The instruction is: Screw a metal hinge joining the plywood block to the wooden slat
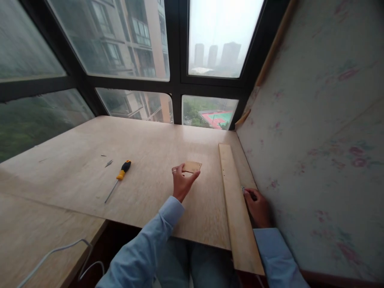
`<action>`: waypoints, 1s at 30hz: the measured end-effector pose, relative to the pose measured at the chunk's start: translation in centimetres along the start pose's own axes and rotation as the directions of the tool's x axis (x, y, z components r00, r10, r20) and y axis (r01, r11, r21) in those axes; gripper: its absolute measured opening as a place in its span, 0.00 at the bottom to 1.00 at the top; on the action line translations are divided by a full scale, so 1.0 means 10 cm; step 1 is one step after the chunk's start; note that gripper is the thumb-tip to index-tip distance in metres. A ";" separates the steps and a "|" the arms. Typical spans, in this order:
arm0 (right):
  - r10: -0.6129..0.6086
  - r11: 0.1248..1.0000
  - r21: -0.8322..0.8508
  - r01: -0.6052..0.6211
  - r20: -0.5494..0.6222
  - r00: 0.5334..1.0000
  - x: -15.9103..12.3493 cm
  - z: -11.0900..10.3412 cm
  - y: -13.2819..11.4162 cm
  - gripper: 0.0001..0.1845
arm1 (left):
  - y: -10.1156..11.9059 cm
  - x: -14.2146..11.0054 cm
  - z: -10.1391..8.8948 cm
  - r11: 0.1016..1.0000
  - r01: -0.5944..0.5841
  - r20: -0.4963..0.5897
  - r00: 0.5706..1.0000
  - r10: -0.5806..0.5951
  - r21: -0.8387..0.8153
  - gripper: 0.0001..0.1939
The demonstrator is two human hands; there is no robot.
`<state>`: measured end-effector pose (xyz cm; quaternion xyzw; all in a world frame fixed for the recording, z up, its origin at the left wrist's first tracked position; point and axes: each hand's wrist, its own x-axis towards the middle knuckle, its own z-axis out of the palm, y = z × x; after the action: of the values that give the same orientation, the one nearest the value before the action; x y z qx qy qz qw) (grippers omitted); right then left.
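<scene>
Our left hand [183, 185] grips a small wooden plate [193, 166] between thumb and fingers, at about one o'clock from the palm, over the worktop [150, 144]. Our right hand [259, 208], between three and four o'clock from the left, pinches a small silvery piece [243, 188] by a long board [235, 192]; we cannot tell whether piece and board touch. Outward at nine o'clock we see a screwdriver [121, 175], handle toward one, with small metal bits [109, 163] at its eleven o'clock.
</scene>
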<state>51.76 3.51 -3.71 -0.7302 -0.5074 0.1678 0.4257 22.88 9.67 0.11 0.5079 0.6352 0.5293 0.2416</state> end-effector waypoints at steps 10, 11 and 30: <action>-0.006 0.998 0.063 0.004 0.035 0.999 -0.02 0.02 0.08 0.19 | -0.15 -0.31 0.38 0.910 -0.199 0.166 0.975 0.147 0.364 0.37; -0.007 0.998 0.061 0.005 0.034 0.999 -0.01 0.02 0.09 0.18 | -0.16 -0.32 0.38 0.896 -0.201 0.172 0.975 0.142 0.395 0.37; 0.042 0.999 0.006 -0.042 0.035 0.999 -0.02 -0.05 0.01 0.22 | -0.25 -0.01 -0.01 0.784 -0.261 0.228 0.961 0.155 0.564 0.40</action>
<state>52.08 3.14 -3.55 -0.7360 -0.4989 0.1913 0.4157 21.90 9.74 -2.17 0.6678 0.6847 0.2845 0.0654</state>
